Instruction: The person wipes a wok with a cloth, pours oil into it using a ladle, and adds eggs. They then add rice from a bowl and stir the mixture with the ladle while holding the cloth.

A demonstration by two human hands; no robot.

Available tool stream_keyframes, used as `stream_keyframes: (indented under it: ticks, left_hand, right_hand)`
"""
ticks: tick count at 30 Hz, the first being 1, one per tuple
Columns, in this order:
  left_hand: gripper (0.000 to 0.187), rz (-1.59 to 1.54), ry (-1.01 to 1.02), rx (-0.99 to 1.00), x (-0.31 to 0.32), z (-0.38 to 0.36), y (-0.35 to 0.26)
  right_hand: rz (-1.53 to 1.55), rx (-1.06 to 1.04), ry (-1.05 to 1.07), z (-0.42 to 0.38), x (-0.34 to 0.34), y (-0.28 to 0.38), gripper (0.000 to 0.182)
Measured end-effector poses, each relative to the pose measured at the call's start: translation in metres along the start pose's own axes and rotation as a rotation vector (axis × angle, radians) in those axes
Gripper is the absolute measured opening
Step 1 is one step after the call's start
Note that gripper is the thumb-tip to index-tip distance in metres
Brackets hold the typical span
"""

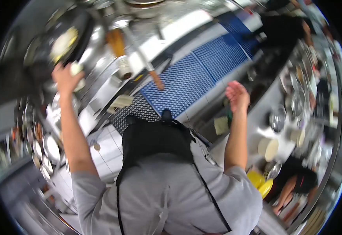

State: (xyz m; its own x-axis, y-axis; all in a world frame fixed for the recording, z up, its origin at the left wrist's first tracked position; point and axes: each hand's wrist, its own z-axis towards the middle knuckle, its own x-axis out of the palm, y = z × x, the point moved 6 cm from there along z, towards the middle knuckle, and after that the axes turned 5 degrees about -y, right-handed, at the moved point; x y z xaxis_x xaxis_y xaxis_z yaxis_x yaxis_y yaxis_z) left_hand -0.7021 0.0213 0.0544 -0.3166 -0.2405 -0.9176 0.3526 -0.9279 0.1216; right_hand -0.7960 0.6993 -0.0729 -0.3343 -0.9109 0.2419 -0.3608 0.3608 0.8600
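At the stove on the left, my left hand (pixel 66 78) is closed around a pale folded cloth (pixel 77 70), at the near edge of a dark wok (pixel 85 33). Whether the wok's handle is inside the grip is hidden. White and yellow food (pixel 64 45) lies in the wok, blurred. My right hand (pixel 237 95) is raised over the aisle on the right, palm partly showing, fingers loosely curled and apart, holding nothing. Nearest to it is the steel counter.
A long wooden-handled ladle (pixel 141 55) lies across the stove edge. Blue mats (pixel 186 78) cover the aisle floor. Bowls (pixel 267 149) and pans stand along the steel counter (pixel 253 129). Other people in black (pixel 282 31) are at the far end and lower right.
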Motion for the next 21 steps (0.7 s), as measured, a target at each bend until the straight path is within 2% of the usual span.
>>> stream_keyframes:
  ticks: [2, 4, 6, 8, 9, 10, 11, 12, 13, 14, 15, 16, 18, 19, 20, 21]
  left_hand:
    - [0.062, 0.003, 0.015, -0.043, -0.015, 0.002, -0.01]
    - [0.058, -0.011, 0.003, -0.049, -0.016, 0.002, -0.008]
    - [0.056, -0.075, -0.039, -0.054, -0.02, -0.002, -0.004]
    - [0.054, -0.121, -0.07, -0.061, -0.019, -0.004, 0.003]
    - [0.054, -0.151, -0.093, -0.055, -0.019, -0.006, 0.006]
    - [0.053, -0.177, -0.112, -0.06, -0.024, -0.009, 0.007]
    - [0.053, -0.206, -0.087, -0.06, -0.025, -0.01, 0.01]
    - [0.053, -0.237, -0.065, -0.058, -0.025, -0.01, 0.013]
    - [0.053, -0.255, -0.064, -0.066, -0.025, -0.01, 0.016]
    - [0.053, -0.276, -0.051, -0.066, -0.024, -0.012, 0.017]
    - [0.053, -0.309, -0.025, -0.058, -0.024, -0.012, 0.019]
    - [0.052, -0.34, -0.07, -0.052, -0.023, -0.014, 0.02]
    - [0.051, -0.357, -0.087, -0.041, -0.025, -0.014, 0.023]
    - [0.051, -0.371, -0.073, -0.047, -0.025, -0.016, 0.022]
    - [0.051, -0.381, -0.064, -0.052, -0.026, -0.016, 0.022]
    - [0.052, -0.386, -0.064, -0.059, -0.028, -0.013, 0.024]
  right_hand:
    - [-0.413, 0.105, 0.318, -0.028, 0.121, -0.042, 0.039]
    - [-0.676, 0.025, 0.517, -0.052, 0.212, -0.087, 0.053]
    - [-0.97, -0.168, 0.777, -0.071, 0.292, -0.124, 0.07]
    - [-1.205, -0.537, 0.58, -0.073, 0.333, -0.136, 0.071]
    - [-1.2, -0.609, 0.563, -0.048, 0.341, -0.164, 0.071]
    - [-1.201, -0.452, 0.447, -0.052, 0.348, -0.156, 0.059]
    - [-1.276, -0.688, 0.37, -0.054, 0.355, -0.148, 0.041]
    - [-1.035, -0.284, 0.516, -0.086, 0.364, -0.124, 0.029]
    - [-0.913, -0.462, 0.575, -0.095, 0.364, -0.118, 0.026]
    - [-0.846, -0.328, 0.54, -0.115, 0.361, -0.108, 0.025]
    - [-0.772, -0.345, 0.612, -0.119, 0.357, -0.104, 0.028]
    - [-0.699, -0.238, 0.67, -0.138, 0.366, -0.086, 0.031]
    - [-0.632, -0.074, 0.797, -0.163, 0.393, -0.045, 0.044]
    - [-0.468, -0.104, 0.866, -0.182, 0.415, -0.022, 0.05]
    - [-0.398, -0.035, 0.834, -0.205, 0.438, 0.001, 0.058]
    - [-0.344, 0.018, 0.923, -0.213, 0.46, 0.016, 0.057]
